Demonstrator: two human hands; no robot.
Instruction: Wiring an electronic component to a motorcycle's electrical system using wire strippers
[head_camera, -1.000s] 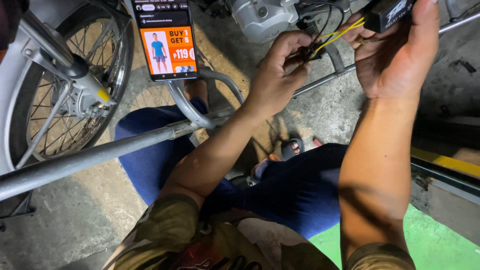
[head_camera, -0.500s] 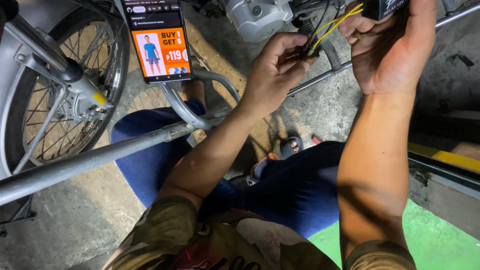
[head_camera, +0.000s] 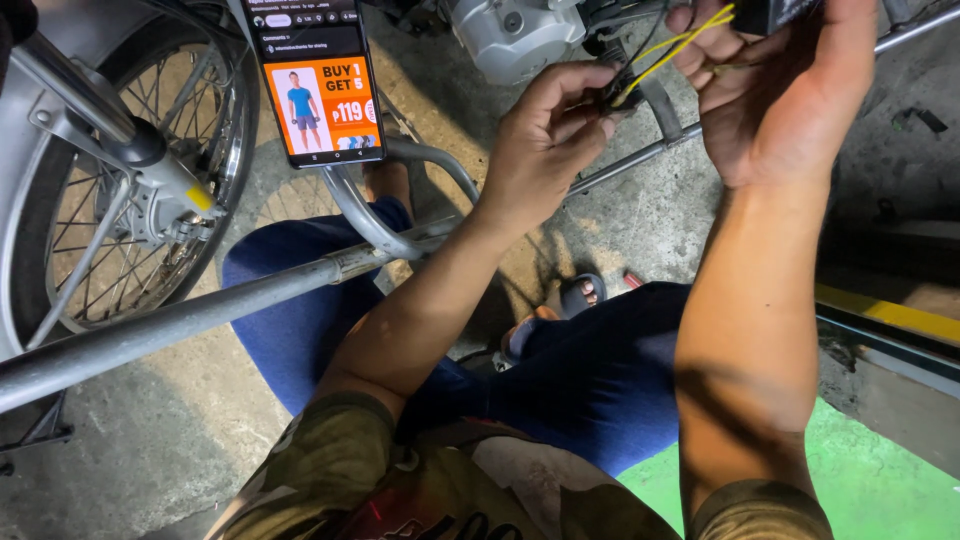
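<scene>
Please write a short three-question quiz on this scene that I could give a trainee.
1. True or false: the left hand pinches a small dark connector on the yellow wires.
2. Which hand is at the upper end of those wires? A) right hand B) left hand C) neither
3. What hangs above the grey metal tube, beside the spoked wheel?

Key: 1 true; 2 A; 3 a phone with a lit screen.
</scene>
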